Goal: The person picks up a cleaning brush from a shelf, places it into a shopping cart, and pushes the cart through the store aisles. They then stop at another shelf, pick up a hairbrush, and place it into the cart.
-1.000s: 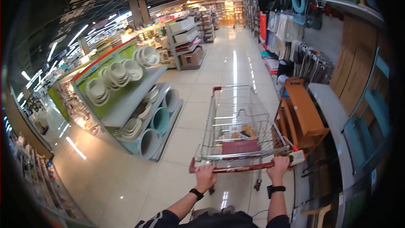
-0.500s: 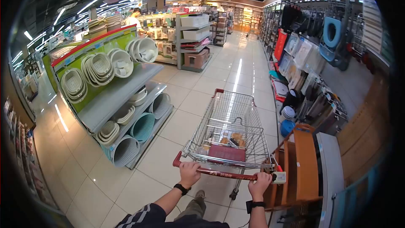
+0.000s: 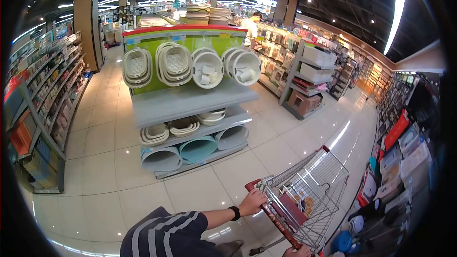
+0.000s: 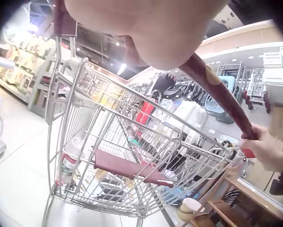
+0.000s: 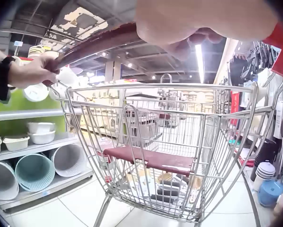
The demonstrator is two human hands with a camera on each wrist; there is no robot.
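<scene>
My left hand point(image 3: 253, 202) grips the red handle bar of a wire shopping cart point(image 3: 328, 176) near its left end. Further along the same bar, my right hand point(image 3: 297, 252) holds on near the right end, partly cut off by the lower edge of the head view. Inside the cart a dark red seat flap point(image 5: 151, 159) spans the handle side. A bottle with a red and green label point(image 4: 68, 165) stands in the left corner. Under the flap lie several brushes and black-handled items point(image 5: 167, 194), seen through the wires.
A green-backed display shelf point(image 3: 190, 102) with white basins and teal baskets stands ahead on the left. Goods line the right side, with a blue round container point(image 3: 342, 241) low down. A person point(image 3: 249, 29) stands behind the display. Tiled floor point(image 3: 190, 200) runs between the shelves.
The head view has swung left, so the cart and both hands now appear lower and further right. The basin display has moved to the middle. Both hands keep hold of the handle.
</scene>
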